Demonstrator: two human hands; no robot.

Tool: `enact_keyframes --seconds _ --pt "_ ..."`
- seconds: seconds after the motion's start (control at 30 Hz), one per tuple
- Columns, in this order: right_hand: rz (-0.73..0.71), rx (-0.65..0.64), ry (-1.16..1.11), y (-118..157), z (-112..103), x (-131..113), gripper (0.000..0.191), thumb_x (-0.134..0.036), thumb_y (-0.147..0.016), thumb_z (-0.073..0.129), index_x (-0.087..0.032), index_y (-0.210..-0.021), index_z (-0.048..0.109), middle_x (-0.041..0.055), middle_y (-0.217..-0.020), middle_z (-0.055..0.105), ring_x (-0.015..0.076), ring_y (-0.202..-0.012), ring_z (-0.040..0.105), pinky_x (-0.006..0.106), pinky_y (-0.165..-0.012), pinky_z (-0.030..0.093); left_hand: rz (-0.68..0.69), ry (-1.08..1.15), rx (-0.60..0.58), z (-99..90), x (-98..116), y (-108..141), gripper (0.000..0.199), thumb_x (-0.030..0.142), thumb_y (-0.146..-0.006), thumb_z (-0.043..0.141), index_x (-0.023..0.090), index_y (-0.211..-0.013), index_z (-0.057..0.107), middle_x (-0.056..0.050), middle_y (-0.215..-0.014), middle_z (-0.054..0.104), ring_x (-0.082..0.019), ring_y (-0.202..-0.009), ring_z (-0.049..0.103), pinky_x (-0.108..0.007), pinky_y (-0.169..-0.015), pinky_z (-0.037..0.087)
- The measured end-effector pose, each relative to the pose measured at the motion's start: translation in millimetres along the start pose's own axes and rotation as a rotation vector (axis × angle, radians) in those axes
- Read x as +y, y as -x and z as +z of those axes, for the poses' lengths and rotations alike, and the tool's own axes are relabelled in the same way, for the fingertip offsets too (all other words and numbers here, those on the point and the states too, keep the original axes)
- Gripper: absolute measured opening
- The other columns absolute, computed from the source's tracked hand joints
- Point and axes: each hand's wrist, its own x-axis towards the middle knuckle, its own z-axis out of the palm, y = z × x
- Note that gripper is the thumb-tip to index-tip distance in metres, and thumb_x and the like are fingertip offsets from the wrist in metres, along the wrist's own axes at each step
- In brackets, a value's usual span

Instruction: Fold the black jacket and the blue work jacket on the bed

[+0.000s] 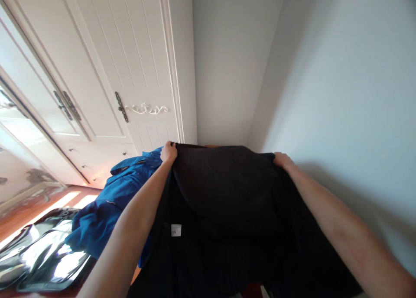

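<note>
A large black garment (227, 194) hangs spread out in front of me, its upper edge stretched between both hands. My left hand (169, 152) is closed on the upper left corner. At the upper right corner, my right hand (283, 160) grips the same cloth. A small white label (176, 230) shows on the inner side, low on the left. Whether it is a jacket or another kind of garment, I cannot tell. Just left of my left forearm lies a blue garment (120, 194), partly hidden by that arm.
A white wardrobe (139, 42) with dark metal handles stands at the back left. On the reddish floor at lower left lies an open suitcase (55, 250) with shiny contents. A pale wall (351, 81) rises close on the right.
</note>
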Motion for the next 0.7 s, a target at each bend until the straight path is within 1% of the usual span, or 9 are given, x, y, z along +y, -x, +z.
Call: enact_keyframes --seconds 0.1,0.17,0.27,0.37,0.43,0.5,0.57,0.6,0.7 --pt "-0.021 -0.082 0.064 1.8 46.3 2.9 0.022 -0.016 -0.081 0.062 -0.011 -0.100 0.073 0.0224 -0.113 0.069 0.0345 -0.108 0.065 0.041 -0.087 0.050 -0.008 -0.131 -0.191 32.1 -19.3 14.7 0.047 0.033 -0.076 0.073 0.007 -0.113 0.063 -0.030 -0.119 0.063 -0.041 -0.112 0.062 -0.047 -0.089 0.049" --pt "-0.053 -0.107 0.090 -1.8 59.3 4.1 0.024 -0.018 -0.082 0.062 -0.013 -0.104 0.072 0.0209 -0.115 0.069 0.0342 -0.110 0.065 0.040 -0.089 0.050 0.054 -0.201 -0.277 44.1 -29.2 22.0 0.047 0.029 -0.073 0.074 0.007 -0.112 0.063 -0.030 -0.124 0.060 -0.042 -0.115 0.060 -0.047 -0.091 0.049" --pt "-0.079 -0.073 0.118 -15.7 59.6 -3.6 0.038 -0.016 -0.084 0.059 -0.009 -0.120 0.065 0.0245 -0.120 0.065 0.0364 -0.114 0.063 0.043 -0.091 0.049 0.185 -0.255 -0.351 53.1 -32.1 24.6 0.046 0.030 -0.079 0.068 0.008 -0.120 0.061 -0.028 -0.132 0.056 -0.041 -0.123 0.055 -0.046 -0.098 0.045" --pt "-0.137 0.003 0.107 -29.3 56.7 -24.4 0.047 -0.023 -0.091 0.051 -0.009 -0.136 0.053 0.0253 -0.132 0.058 0.0355 -0.124 0.056 0.044 -0.099 0.045 0.283 -0.255 -0.385 58.4 -25.8 24.7 0.050 0.040 -0.089 0.059 0.009 -0.128 0.056 -0.027 -0.136 0.054 -0.039 -0.129 0.050 -0.046 -0.102 0.042" --pt "-0.211 0.017 0.084 -32.7 61.3 -41.5 0.051 -0.033 -0.096 0.047 -0.010 -0.142 0.047 0.0219 -0.141 0.053 0.0316 -0.132 0.050 0.040 -0.107 0.041 0.319 -0.234 -0.409 61.2 -22.5 30.1 0.054 0.047 -0.090 0.057 0.009 -0.129 0.056 -0.026 -0.136 0.055 -0.039 -0.130 0.051 -0.046 -0.103 0.043" --pt "-0.309 -0.033 0.033 -30.2 71.3 -56.6 0.057 -0.044 -0.098 0.046 -0.011 -0.145 0.044 0.0182 -0.147 0.049 0.0271 -0.137 0.046 0.035 -0.112 0.037 0.338 -0.211 -0.425 61.9 -22.9 43.5 0.058 0.050 -0.091 0.057 0.009 -0.131 0.055 -0.025 -0.137 0.056 -0.037 -0.131 0.050 -0.045 -0.104 0.043" --pt "-0.424 -0.134 -0.077 -22.3 82.3 -67.0 0.064 -0.053 -0.098 0.045 -0.011 -0.146 0.044 0.0167 -0.151 0.045 0.0258 -0.139 0.044 0.034 -0.115 0.034 0.357 -0.145 -0.381 58.7 -27.3 66.5 0.058 0.049 -0.093 0.055 0.008 -0.135 0.052 -0.023 -0.141 0.054 -0.033 -0.136 0.046 -0.042 -0.108 0.040" --pt "-0.482 -0.185 -0.148 -16.4 86.2 -70.3 0.067 -0.056 -0.098 0.043 -0.011 -0.147 0.043 0.0165 -0.152 0.044 0.0264 -0.140 0.043 0.036 -0.117 0.032 0.374 -0.070 -0.321 55.2 -30.8 81.6 0.057 0.047 -0.094 0.054 0.008 -0.136 0.052 -0.021 -0.142 0.054 -0.031 -0.137 0.045 -0.041 -0.111 0.038" --pt "-0.627 -0.239 -0.326 7.5 87.2 -75.0 0.077 -0.068 -0.094 0.041 -0.015 -0.150 0.041 0.0143 -0.154 0.041 0.0287 -0.143 0.039 0.042 -0.120 0.028 0.422 0.297 -0.024 39.7 -45.8 137.9 0.043 0.039 -0.093 0.057 0.011 -0.125 0.060 -0.017 -0.132 0.061 -0.026 -0.128 0.054 -0.038 -0.107 0.043"
